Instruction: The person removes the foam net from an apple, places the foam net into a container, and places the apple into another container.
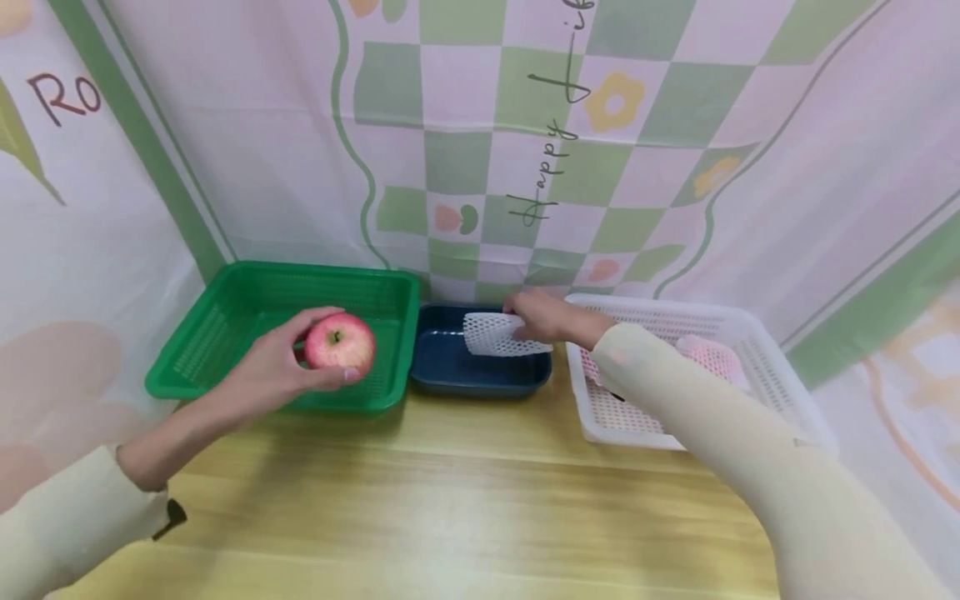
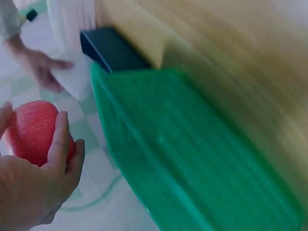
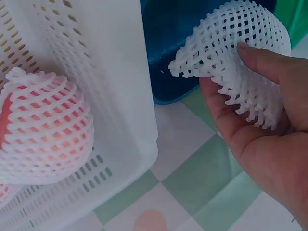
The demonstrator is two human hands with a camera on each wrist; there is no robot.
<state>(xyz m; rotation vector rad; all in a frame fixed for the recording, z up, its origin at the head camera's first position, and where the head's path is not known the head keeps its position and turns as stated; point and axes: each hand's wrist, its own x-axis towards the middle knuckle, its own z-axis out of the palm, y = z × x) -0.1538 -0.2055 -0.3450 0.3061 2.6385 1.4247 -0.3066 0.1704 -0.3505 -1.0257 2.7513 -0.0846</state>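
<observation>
Red apple (image 1: 340, 346) gripped in the left hand (image 1: 288, 358), up over the green basket (image 1: 322, 292), with that hand much the nearer of the two to the basket! White net (image 1: 491, 335) pinched in the right hand (image 1: 546, 318), long axis running left to right above the blue tray (image 1: 480, 388), loose end aimed left toward the apple, tray between green basket on the left and white basket (image 1: 757, 358) on the right.

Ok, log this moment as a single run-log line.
left hand: holds bare apple near green basket | right hand: holds white foam net near blue tray | white basket: net-wrapped fruit inside
</observation>
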